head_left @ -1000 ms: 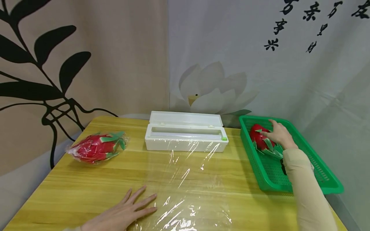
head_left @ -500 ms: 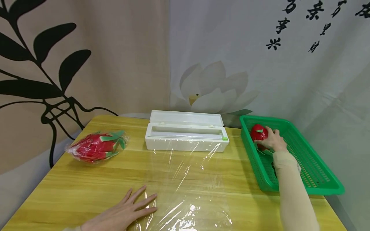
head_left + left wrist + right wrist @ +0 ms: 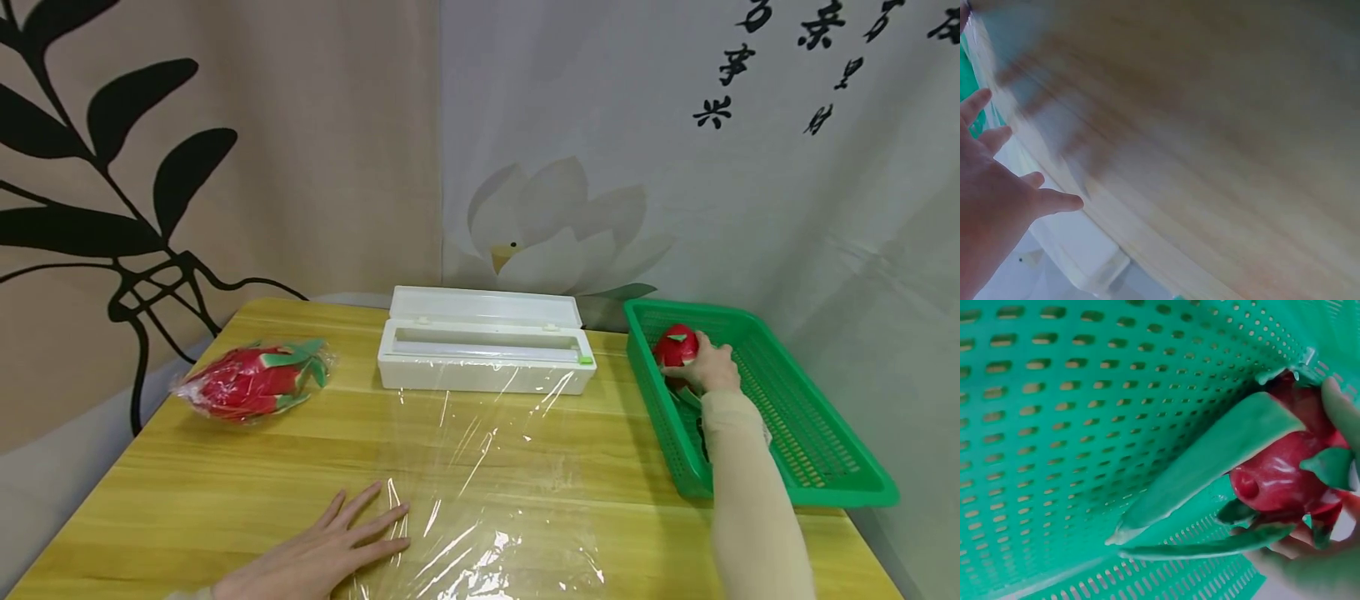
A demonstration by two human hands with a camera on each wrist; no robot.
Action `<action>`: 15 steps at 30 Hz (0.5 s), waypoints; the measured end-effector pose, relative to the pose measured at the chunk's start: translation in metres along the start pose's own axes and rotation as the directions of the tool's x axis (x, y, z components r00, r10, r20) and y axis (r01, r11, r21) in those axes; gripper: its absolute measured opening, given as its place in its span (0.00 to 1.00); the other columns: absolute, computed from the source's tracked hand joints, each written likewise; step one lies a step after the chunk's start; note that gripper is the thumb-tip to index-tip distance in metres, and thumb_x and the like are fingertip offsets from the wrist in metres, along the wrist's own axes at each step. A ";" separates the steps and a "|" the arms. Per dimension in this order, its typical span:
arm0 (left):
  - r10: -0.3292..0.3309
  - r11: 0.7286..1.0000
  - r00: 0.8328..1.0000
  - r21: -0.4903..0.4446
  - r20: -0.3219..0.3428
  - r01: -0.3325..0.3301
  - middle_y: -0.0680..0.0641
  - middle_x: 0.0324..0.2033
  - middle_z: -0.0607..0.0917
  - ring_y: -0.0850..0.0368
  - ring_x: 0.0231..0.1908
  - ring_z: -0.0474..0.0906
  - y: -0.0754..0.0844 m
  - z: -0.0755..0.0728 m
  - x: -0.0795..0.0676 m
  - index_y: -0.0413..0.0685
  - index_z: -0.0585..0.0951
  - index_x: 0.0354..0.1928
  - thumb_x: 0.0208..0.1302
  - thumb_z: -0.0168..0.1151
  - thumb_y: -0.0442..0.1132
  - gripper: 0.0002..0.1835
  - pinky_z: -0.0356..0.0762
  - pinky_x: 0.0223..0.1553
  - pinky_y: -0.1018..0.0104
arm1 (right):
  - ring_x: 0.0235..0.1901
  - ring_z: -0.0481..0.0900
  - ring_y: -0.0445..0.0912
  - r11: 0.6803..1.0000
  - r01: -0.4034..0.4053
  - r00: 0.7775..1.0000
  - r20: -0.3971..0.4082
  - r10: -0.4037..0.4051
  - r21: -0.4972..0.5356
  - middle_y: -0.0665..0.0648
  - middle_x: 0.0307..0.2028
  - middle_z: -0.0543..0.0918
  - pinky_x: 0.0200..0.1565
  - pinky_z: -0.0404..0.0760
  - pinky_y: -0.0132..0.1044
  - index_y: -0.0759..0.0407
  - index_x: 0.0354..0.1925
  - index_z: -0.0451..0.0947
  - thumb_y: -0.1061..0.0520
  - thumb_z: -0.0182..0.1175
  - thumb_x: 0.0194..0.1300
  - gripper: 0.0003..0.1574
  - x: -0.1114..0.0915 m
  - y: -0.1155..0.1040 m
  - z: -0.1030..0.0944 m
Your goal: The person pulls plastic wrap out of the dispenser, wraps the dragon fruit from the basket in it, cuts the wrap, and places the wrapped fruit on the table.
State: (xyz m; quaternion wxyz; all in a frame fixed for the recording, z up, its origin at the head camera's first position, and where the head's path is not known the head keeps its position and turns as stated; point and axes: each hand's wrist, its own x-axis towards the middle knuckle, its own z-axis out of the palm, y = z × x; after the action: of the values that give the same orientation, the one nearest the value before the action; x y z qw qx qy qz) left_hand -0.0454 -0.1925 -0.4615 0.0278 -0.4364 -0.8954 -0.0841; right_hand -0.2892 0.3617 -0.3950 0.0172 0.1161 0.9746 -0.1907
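At bottom left, the left hand (image 3: pixel 318 550) lies with fingers spread wide — tips at the edge of the clear film (image 3: pixel 472 508). Mid-left lies a wrapped dragon fruit (image 3: pixel 247 387). At right, the right hand (image 3: pixel 712 368) grips a red dragon fruit (image 3: pixel 677 345) inside the green basket (image 3: pixel 832 429); at centre stands an open white box (image 3: pixel 480 374).

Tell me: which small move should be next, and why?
Probably, the right hand should lift the red, green-leaved dragon fruit from the green perforated plastic basket: that hand grips the fruit, and clear plastic film lies spread on the yellow wooden table.
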 end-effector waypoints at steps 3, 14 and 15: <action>0.004 1.000 1.000 0.006 -0.010 -0.004 0.51 0.73 0.59 0.63 0.71 0.12 0.000 0.001 0.000 0.70 0.59 0.71 0.60 0.45 0.72 0.38 0.02 0.61 0.77 | 0.54 0.61 0.79 0.999 -0.002 1.000 -0.002 0.002 0.032 0.85 0.57 0.56 0.44 0.75 0.67 0.62 0.72 0.43 0.42 0.66 0.54 0.61 -0.001 0.003 -0.002; 0.009 1.000 0.999 0.013 -0.035 -0.008 0.49 0.72 0.60 0.63 0.71 0.13 0.000 0.001 0.000 0.66 0.60 0.71 0.60 0.46 0.73 0.40 0.02 0.62 0.76 | 0.49 0.64 0.75 0.998 0.066 0.998 -0.021 -0.065 0.017 0.83 0.55 0.60 0.42 0.75 0.64 0.64 0.71 0.48 0.41 0.67 0.53 0.60 -0.002 0.008 -0.004; 0.008 1.000 0.999 0.009 -0.034 -0.008 0.49 0.72 0.60 0.63 0.71 0.13 0.001 0.001 0.000 0.67 0.60 0.71 0.60 0.46 0.72 0.40 0.02 0.62 0.76 | 0.49 0.65 0.75 0.998 0.068 0.997 -0.028 -0.067 0.012 0.83 0.55 0.60 0.43 0.74 0.65 0.63 0.71 0.48 0.41 0.68 0.53 0.61 -0.002 0.008 -0.005</action>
State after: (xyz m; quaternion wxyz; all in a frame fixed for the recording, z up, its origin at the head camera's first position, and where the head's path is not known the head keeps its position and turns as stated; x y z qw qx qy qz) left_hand -0.0449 -0.1920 -0.4623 0.0455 -0.4382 -0.8934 -0.0874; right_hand -0.2857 0.3707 -0.3934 -0.0033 0.0859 0.9768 -0.1959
